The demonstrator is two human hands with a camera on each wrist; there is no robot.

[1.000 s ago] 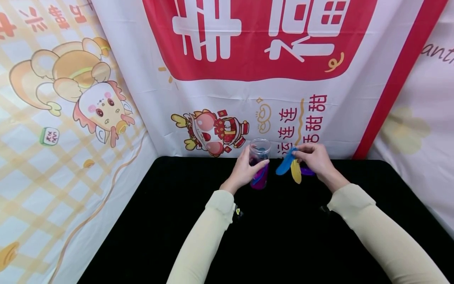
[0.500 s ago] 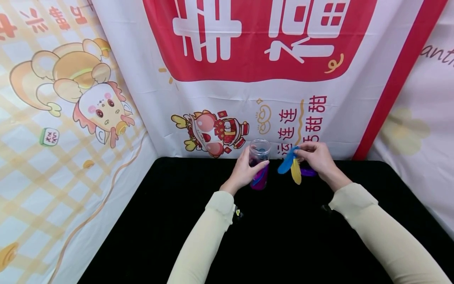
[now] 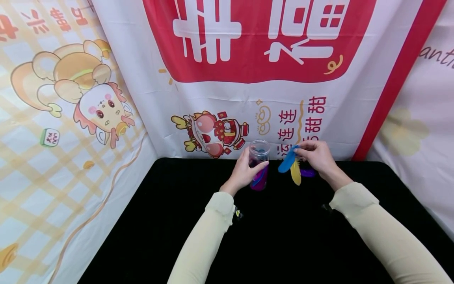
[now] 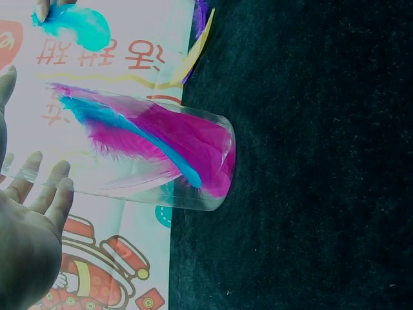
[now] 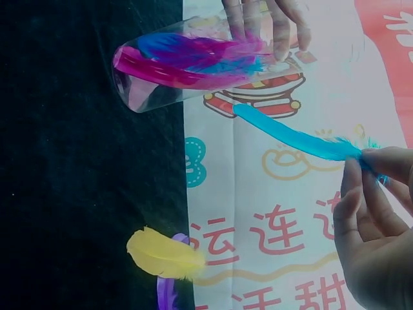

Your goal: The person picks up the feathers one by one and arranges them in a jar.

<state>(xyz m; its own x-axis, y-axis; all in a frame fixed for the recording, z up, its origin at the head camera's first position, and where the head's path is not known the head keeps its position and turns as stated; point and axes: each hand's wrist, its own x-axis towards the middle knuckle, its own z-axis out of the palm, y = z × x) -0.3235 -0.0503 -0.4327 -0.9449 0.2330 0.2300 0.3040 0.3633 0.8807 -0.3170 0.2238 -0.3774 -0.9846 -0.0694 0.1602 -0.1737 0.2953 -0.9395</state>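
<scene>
My left hand grips a tall clear plastic cup that stands upright near the back of the black table. Inside the cup lie magenta feathers and a blue feather, seen through its wall in both wrist views. Just to the right, my right hand pinches another blue feather by its quill end, with the vane hanging down and to the left, apart from the cup. Below that hand are a yellow feather and a purple feather, close together; the yellow one partly covers the purple in the right wrist view.
Behind the table's back edge hangs a white and red printed cloth. Another printed cloth runs along the left side. The black tabletop stretches toward me beneath both forearms.
My right hand has shifted very slightly to the right with the blue feather, and more of the purple feather shows. The left hand keeps its grip on the cup in the same place.
</scene>
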